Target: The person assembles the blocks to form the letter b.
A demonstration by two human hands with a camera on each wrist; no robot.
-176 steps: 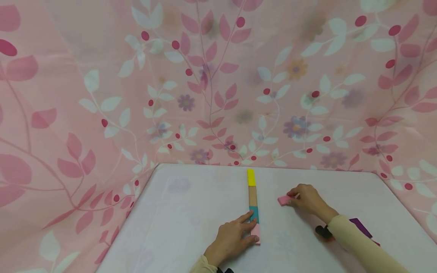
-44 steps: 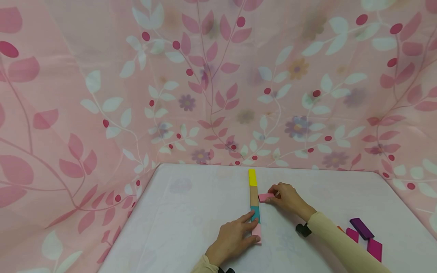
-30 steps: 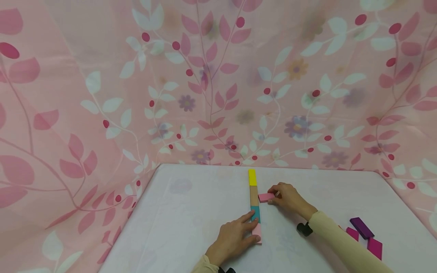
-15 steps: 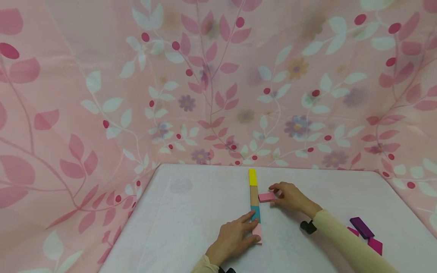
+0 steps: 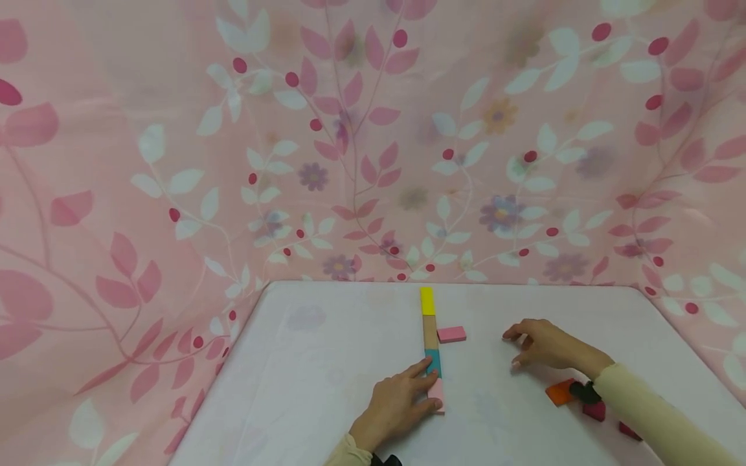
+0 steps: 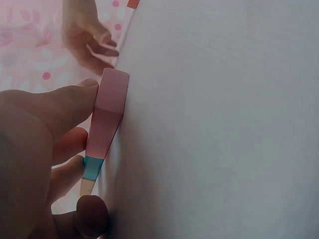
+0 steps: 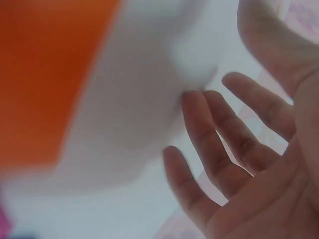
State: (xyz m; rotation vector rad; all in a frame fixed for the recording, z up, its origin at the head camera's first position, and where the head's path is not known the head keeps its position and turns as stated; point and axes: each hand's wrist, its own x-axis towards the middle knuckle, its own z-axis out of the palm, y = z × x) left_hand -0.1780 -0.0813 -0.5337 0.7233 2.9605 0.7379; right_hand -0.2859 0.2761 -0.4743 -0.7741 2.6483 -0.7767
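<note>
A straight row of flat blocks lies on the white table: a yellow block (image 5: 427, 301) at the far end, then a tan block (image 5: 429, 332), a blue block (image 5: 434, 364) and a light pink block (image 5: 436, 393). My left hand (image 5: 392, 406) rests its fingertips on the blue and light pink blocks, holding neither in a grip. Another pink block (image 5: 452, 334) lies crosswise against or close to the tan block's right side. To the right of it, my right hand (image 5: 544, 346) hovers with loosely bent fingers, and in the right wrist view its palm holds nothing.
Beneath the right wrist lie an orange block (image 5: 561, 393) and dark pink blocks (image 5: 594, 410), partly covered by the sleeve. A pink floral curtain (image 5: 373, 162) hangs behind the white table (image 5: 280, 362).
The right hand brought the pink block leftward to the tan block, let it go, and drew back to the right. The left hand has stayed on the row.
</note>
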